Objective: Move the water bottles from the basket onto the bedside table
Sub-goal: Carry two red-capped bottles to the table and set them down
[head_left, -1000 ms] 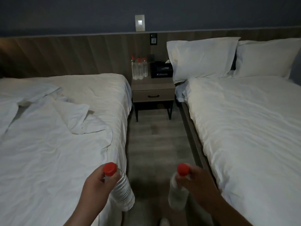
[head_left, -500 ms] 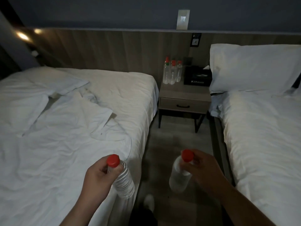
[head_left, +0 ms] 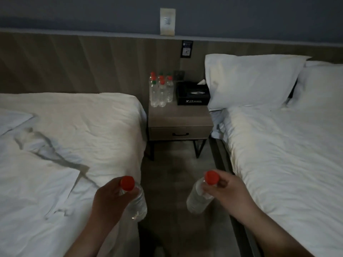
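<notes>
My left hand (head_left: 108, 198) grips a clear water bottle (head_left: 137, 203) with a red cap by its neck, low in the aisle beside the left bed. My right hand (head_left: 227, 193) holds a second red-capped bottle (head_left: 197, 198) the same way, near the right bed's frame. Ahead stands the wooden bedside table (head_left: 179, 116) with one drawer. Three clear bottles (head_left: 161, 91) with red caps stand grouped at its back left corner. No basket is in view.
A black tissue box (head_left: 193, 93) sits at the table's back right. White beds flank the narrow floor aisle (head_left: 176, 169): the left bed (head_left: 65, 138) has rumpled sheets, the right bed (head_left: 287, 145) has pillows (head_left: 248, 80) touching the table's side.
The view has come closer to the bedside table, which now looks larger and more central. Both hands still carry their bottles in the same grip.
</notes>
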`<state>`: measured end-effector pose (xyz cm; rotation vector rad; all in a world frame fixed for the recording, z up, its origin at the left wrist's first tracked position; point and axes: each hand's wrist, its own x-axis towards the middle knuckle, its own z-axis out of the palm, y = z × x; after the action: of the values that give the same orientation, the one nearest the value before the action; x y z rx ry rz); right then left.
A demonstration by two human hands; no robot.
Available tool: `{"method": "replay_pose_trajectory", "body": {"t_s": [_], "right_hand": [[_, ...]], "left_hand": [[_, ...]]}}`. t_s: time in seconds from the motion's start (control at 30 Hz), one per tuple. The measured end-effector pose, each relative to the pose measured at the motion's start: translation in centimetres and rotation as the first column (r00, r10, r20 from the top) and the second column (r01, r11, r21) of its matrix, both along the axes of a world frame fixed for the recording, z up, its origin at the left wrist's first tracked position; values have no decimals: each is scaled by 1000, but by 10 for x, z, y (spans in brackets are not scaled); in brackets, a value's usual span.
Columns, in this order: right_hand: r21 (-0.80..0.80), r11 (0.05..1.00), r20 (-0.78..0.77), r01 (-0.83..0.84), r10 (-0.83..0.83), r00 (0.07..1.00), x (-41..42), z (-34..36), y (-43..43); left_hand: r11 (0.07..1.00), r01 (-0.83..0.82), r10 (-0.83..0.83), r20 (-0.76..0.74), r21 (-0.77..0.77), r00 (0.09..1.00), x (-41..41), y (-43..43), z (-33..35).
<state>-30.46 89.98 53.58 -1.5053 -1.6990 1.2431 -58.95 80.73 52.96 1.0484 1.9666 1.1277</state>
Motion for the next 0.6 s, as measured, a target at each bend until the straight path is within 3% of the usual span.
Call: {"method": "replay_pose_trajectory", "body": {"t_s": [0.37,0.5,0.6], "right_hand": [[-33,996,-18,82,-83,996,53,-18,119],[-84,989,-6,124,-125,992,63,-32,191],[-93,994,61,52,-46,997,68,-37,249]], "left_hand": [[986,150,-158,112,72,981,34,185,4],[988,106,-123,157,116,980,50,247,6],[987,80,-105,180,137,978,55,289,11]]}}
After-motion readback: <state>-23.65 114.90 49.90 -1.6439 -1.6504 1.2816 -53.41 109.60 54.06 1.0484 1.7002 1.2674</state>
